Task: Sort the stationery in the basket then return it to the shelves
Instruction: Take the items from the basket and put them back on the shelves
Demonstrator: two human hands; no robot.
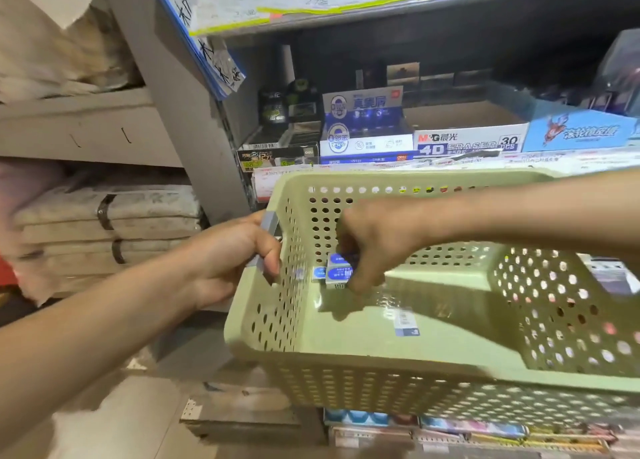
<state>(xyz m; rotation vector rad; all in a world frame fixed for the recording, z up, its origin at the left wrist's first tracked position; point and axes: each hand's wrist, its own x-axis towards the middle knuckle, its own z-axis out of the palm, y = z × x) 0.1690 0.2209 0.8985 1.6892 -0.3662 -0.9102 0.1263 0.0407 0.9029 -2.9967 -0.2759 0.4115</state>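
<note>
Gripping the left end of a pale green plastic basket point(398, 358), the left hand point(228, 261) has its fingers curled closed around a flat grey handle point(268, 231) at the rim. The basket is rectangular, with smooth rounded corners, walls perforated by rows of round holes, and a glossy solid floor.

The right hand point(374, 243) reaches down inside the basket near its far left corner. Its fingers are bunched together, pinching a small cluster of erasers point(334, 271): rectangular blocks in blue and white printed sleeves, resting on the floor against the perforated left wall. One more blue and white eraser point(405, 321) lies flat and apart from them, nearer the middle of the floor.

Behind the far rim of the basket, a grey metal shelf point(519, 157) carries cardboard display boxes set side by side: a white and blue box printed "4D ERASER" point(467, 141), a blue and white box point(363, 126) to its left, and a light blue box point(581, 131) to its right. Paper price labels line the shelf edge.
</note>
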